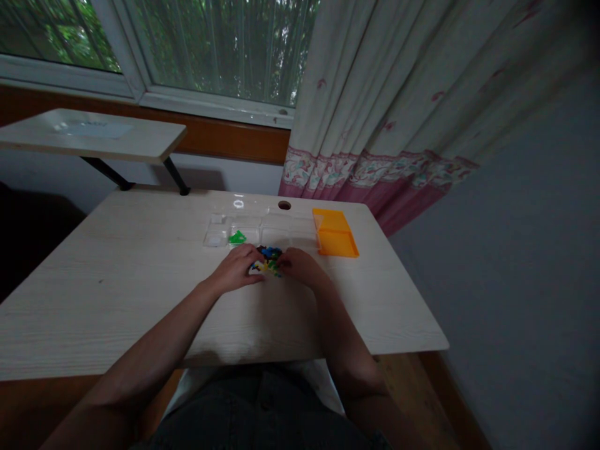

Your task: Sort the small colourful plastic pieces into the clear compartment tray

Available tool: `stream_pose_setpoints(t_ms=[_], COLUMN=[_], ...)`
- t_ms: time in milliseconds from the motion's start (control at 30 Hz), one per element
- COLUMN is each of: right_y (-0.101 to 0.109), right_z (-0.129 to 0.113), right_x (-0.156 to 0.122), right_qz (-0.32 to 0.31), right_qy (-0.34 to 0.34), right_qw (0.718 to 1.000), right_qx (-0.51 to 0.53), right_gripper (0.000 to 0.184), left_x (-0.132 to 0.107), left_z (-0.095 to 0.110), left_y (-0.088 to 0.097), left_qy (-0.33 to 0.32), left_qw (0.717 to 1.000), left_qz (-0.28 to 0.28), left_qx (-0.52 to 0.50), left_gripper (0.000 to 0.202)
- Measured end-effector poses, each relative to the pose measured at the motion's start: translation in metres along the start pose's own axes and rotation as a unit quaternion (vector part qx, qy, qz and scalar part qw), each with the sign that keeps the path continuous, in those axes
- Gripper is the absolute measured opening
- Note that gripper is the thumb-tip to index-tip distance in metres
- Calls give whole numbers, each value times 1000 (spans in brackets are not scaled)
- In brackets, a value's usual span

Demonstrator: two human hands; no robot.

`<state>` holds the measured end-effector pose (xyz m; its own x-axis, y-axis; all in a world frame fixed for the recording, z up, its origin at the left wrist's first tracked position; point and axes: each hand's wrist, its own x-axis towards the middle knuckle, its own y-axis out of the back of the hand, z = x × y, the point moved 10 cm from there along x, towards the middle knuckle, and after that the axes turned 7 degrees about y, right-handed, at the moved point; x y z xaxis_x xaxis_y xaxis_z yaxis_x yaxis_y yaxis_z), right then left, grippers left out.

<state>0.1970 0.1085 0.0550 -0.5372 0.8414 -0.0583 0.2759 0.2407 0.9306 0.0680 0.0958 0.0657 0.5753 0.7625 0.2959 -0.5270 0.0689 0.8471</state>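
Observation:
A small heap of coloured plastic pieces (269, 257), blue, yellow and green, lies on the pale wooden table (117, 294). My left hand (238, 267) rests on the heap's left side with its fingers curled over the pieces. From the right, my right hand (300, 265) touches the heap with bent fingers. What either hand grips is too small to make out. Just behind the heap stands a clear tray with several compartments (255, 232). One compartment holds green pieces (237, 238).
An orange lid (334, 233) lies to the right of the clear tray. The table has a round cable hole (284, 205) near its far edge. A second, smaller table (94, 134) stands at the back left under the window. A curtain (398, 112) hangs at the right.

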Motion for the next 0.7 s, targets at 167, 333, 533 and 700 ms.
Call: stream_pose_setpoints(t_ms=[167,333,533,700], right_y=[-1,-1,0,3], right_z=[-9,-5,-5,-8], right_x=[5,6,7,6], right_qz=[8,9,10,10], right_qy=[11,-12,-27,-29], right_qw=[1000,1000,999,998], right_qx=[-10,-6,-27,-47], right_gripper=[18,17,17,17], left_x=[4,5,5,6], left_z=[10,7,-2,-6], left_y=[-11,-9,-2,0], left_qy=[4,12,29,32], left_qw=[999,999,994,996], left_qz=[-5,20,54,43], left_qx=[41,46,92,68], left_gripper=[40,30,26,29])
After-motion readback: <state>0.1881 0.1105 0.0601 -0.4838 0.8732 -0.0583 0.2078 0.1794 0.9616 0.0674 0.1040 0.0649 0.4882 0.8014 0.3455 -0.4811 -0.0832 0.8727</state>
